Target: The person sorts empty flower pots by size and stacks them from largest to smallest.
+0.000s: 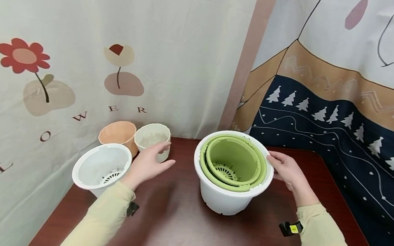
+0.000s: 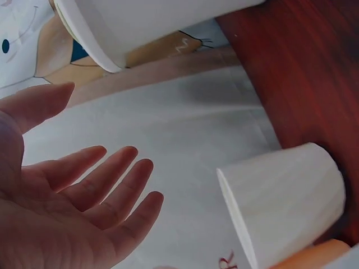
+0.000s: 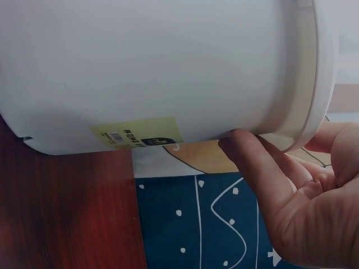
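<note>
White plastic dominates the middle of the dark wooden table: a large white pot stands upright with two green pots nested inside it, one within the other. The right hand rests against this pot's rim on its far right side; the right wrist view shows the fingers tucked under the lip, lightly curled against the wall — a steadying touch more than a full grip. The left hand hovers spread and relaxed, holding nothing, just in front of a small cream pot near the curtain. Beside that sit an orange pot and a white slotted pot, tilted on its side at the table's left edge.

Judging by the stack, the work appears to be nesting pots by size, with the left hand about to take the next one. That move would call for closing round the cream pot's wall and lifting it clear of its orange neighbour — they stand very close.
</note>
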`<state>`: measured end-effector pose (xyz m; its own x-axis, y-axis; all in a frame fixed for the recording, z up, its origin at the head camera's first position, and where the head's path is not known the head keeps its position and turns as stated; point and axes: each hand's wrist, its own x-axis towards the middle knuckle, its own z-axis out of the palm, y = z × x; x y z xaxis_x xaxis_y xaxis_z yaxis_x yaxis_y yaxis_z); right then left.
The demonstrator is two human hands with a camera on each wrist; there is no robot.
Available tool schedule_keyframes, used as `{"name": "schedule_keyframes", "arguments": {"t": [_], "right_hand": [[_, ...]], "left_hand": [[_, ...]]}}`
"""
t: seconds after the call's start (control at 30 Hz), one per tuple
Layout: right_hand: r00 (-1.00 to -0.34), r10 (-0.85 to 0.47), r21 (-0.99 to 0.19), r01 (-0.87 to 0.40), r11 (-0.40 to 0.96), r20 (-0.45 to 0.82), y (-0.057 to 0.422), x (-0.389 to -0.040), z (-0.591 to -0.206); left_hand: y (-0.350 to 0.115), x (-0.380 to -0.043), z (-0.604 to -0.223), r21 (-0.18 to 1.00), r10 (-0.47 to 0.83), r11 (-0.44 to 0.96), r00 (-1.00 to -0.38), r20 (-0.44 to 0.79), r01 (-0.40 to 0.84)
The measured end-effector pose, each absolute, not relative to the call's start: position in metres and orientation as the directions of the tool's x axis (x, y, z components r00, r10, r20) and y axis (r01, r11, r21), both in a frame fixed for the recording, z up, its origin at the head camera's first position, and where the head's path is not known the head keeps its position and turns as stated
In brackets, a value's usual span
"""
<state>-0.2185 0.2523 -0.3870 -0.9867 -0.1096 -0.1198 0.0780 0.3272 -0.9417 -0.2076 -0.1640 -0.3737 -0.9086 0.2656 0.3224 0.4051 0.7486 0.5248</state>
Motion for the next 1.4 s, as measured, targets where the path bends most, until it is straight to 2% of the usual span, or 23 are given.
{"name": "schedule_keyframes", "arguments": {"t": [0.43, 1.03, 1.4], "right_hand": [[-0.987, -0.110, -0.945, 0.081, 0.317, -0.121, 0.252, -0.218, -0.388], [-0.988, -0.110, -0.947, 0.071, 0.314, -0.111, 0.253, -0.220, -0.389], [-0.988, -0.103, -0.945, 0.074, 0.318, -0.112, 0.252, -0.221, -0.390]], "left_hand": [[-0.204, -0.201, -0.390, 0.510, 0.207, 0.779, -0.916, 0.342, 0.366], [-0.274, -0.181, -0.383, 0.496, 0.082, 0.831, -0.937, 0.340, 0.253], [-0.309, -0.172, -0.378, 0.500, 0.011, 0.853, -0.963, 0.270, 0.150]]}}
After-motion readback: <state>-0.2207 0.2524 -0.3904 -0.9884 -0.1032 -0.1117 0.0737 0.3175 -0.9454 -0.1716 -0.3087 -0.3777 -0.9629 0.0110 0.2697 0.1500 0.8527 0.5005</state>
